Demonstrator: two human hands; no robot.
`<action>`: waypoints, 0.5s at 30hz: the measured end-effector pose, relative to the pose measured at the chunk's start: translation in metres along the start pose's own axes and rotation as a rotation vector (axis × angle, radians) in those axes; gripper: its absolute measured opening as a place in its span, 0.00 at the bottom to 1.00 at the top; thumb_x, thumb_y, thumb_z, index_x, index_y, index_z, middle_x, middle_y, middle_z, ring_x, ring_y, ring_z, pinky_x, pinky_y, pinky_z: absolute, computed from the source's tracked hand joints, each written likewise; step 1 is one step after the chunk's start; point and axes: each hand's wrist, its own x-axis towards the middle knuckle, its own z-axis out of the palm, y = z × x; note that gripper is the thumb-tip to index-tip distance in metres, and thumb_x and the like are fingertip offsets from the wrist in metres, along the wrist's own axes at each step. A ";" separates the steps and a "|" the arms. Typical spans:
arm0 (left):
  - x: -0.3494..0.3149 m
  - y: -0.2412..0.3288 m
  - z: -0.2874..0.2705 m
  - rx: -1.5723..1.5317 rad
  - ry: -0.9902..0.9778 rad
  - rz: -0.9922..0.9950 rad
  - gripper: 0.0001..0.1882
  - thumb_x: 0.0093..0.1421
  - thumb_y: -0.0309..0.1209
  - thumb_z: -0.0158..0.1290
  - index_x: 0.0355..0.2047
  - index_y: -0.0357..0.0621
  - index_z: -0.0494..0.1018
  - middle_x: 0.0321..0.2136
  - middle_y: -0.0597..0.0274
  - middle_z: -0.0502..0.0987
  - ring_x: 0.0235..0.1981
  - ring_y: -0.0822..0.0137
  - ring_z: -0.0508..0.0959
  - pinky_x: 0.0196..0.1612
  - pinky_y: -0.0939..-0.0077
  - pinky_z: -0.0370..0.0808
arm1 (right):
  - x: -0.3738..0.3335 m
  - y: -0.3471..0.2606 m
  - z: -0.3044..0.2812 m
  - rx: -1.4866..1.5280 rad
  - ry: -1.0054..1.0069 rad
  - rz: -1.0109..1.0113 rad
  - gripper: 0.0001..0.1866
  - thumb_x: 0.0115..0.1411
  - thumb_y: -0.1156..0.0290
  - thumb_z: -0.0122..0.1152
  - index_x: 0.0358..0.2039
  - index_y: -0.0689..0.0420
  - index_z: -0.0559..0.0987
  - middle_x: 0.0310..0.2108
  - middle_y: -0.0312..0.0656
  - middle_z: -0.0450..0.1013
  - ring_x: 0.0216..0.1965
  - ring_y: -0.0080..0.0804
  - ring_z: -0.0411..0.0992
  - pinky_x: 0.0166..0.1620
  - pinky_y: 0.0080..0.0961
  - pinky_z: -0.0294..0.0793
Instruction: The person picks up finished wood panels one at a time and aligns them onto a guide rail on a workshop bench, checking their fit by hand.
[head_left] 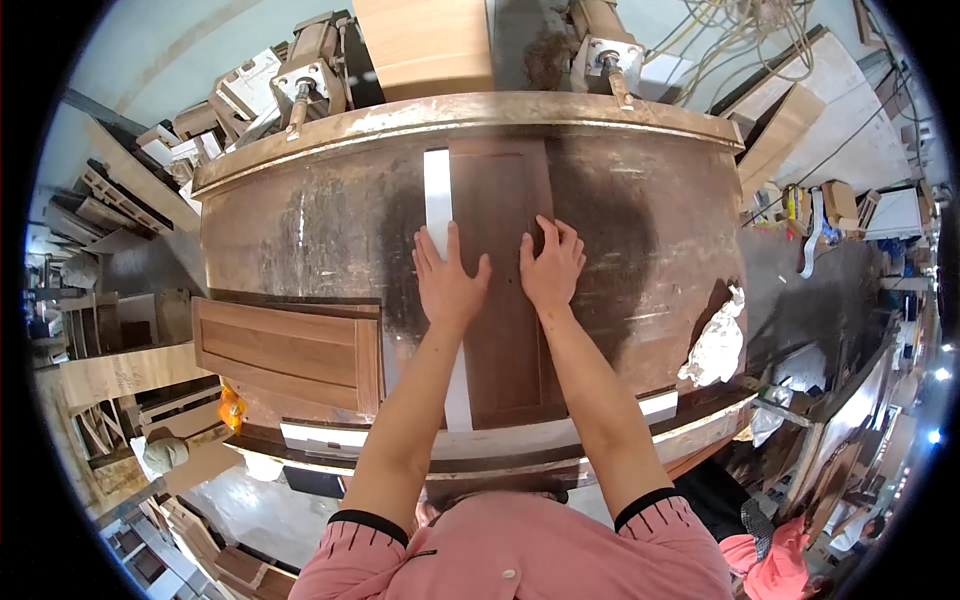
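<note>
A long brown wooden panel door (498, 340) lies lengthwise before me on the stained workbench (620, 220). Along its left side runs a narrow white strip (438, 185). My left hand (448, 280) rests flat over that strip and the panel's left edge, fingers spread and thumb out toward the panel. On the panel's right edge lies my right hand (553, 268), its fingers apart and slightly bent, gripping nothing. Both forearms reach in over the bench's near side. Beneath the palms, the edges of strip and panel are hidden.
Another brown panel door (285, 345) lies at the near left. A white strip (540, 437) runs along the near edge. Crumpled white plastic (715, 340) sits at the right. Two cylinders (312, 75) (606, 50) stand behind the far rail (460, 110). Boards lean on both sides.
</note>
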 end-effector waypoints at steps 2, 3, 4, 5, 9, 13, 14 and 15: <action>-0.002 0.000 0.000 -0.010 0.056 0.021 0.41 0.64 0.50 0.57 0.72 0.49 0.57 0.69 0.29 0.52 0.71 0.33 0.54 0.72 0.45 0.55 | -0.001 0.001 0.000 0.001 0.023 -0.043 0.22 0.64 0.58 0.63 0.58 0.46 0.76 0.57 0.45 0.68 0.58 0.50 0.67 0.59 0.49 0.65; -0.003 0.000 0.000 -0.008 0.045 0.021 0.41 0.64 0.50 0.57 0.72 0.49 0.57 0.69 0.29 0.52 0.71 0.33 0.54 0.72 0.45 0.55 | -0.001 0.000 0.000 -0.001 0.015 -0.035 0.22 0.64 0.58 0.63 0.58 0.46 0.76 0.57 0.45 0.68 0.58 0.50 0.67 0.59 0.49 0.65; -0.001 -0.001 0.001 -0.004 0.052 0.012 0.41 0.63 0.50 0.57 0.72 0.49 0.58 0.70 0.29 0.52 0.72 0.34 0.53 0.73 0.46 0.54 | 0.000 0.000 0.000 0.010 0.015 -0.033 0.22 0.64 0.58 0.63 0.58 0.46 0.75 0.57 0.45 0.68 0.58 0.50 0.67 0.59 0.49 0.66; -0.002 -0.002 0.001 0.001 0.052 -0.003 0.41 0.62 0.51 0.57 0.71 0.49 0.59 0.70 0.30 0.52 0.72 0.35 0.53 0.73 0.47 0.53 | 0.000 -0.002 -0.001 0.018 0.005 -0.029 0.22 0.64 0.58 0.63 0.58 0.46 0.75 0.57 0.45 0.68 0.58 0.51 0.67 0.59 0.49 0.66; -0.003 0.001 0.005 0.008 -0.022 -0.054 0.41 0.62 0.51 0.58 0.71 0.49 0.60 0.69 0.30 0.53 0.71 0.35 0.54 0.73 0.47 0.55 | -0.002 0.006 0.008 -0.003 0.013 -0.035 0.22 0.63 0.59 0.63 0.57 0.46 0.76 0.56 0.45 0.68 0.58 0.51 0.67 0.59 0.49 0.66; -0.002 0.001 0.006 -0.012 0.021 -0.027 0.41 0.61 0.51 0.58 0.70 0.49 0.61 0.68 0.29 0.54 0.71 0.34 0.54 0.72 0.46 0.55 | -0.001 0.003 0.004 -0.004 0.022 -0.046 0.21 0.64 0.59 0.62 0.57 0.46 0.76 0.56 0.44 0.68 0.57 0.50 0.67 0.59 0.49 0.66; 0.000 0.000 0.007 -0.025 0.044 -0.015 0.41 0.61 0.51 0.59 0.70 0.49 0.61 0.68 0.30 0.54 0.71 0.34 0.54 0.72 0.46 0.55 | 0.001 0.002 0.004 -0.006 0.042 -0.054 0.21 0.64 0.59 0.62 0.56 0.46 0.75 0.56 0.44 0.68 0.57 0.50 0.67 0.59 0.49 0.66; 0.000 -0.001 0.007 -0.023 0.034 -0.022 0.41 0.61 0.51 0.59 0.70 0.49 0.61 0.68 0.30 0.54 0.71 0.34 0.54 0.72 0.46 0.55 | 0.001 0.001 0.004 -0.009 0.029 -0.051 0.21 0.64 0.59 0.62 0.56 0.46 0.75 0.56 0.44 0.68 0.57 0.50 0.67 0.59 0.49 0.66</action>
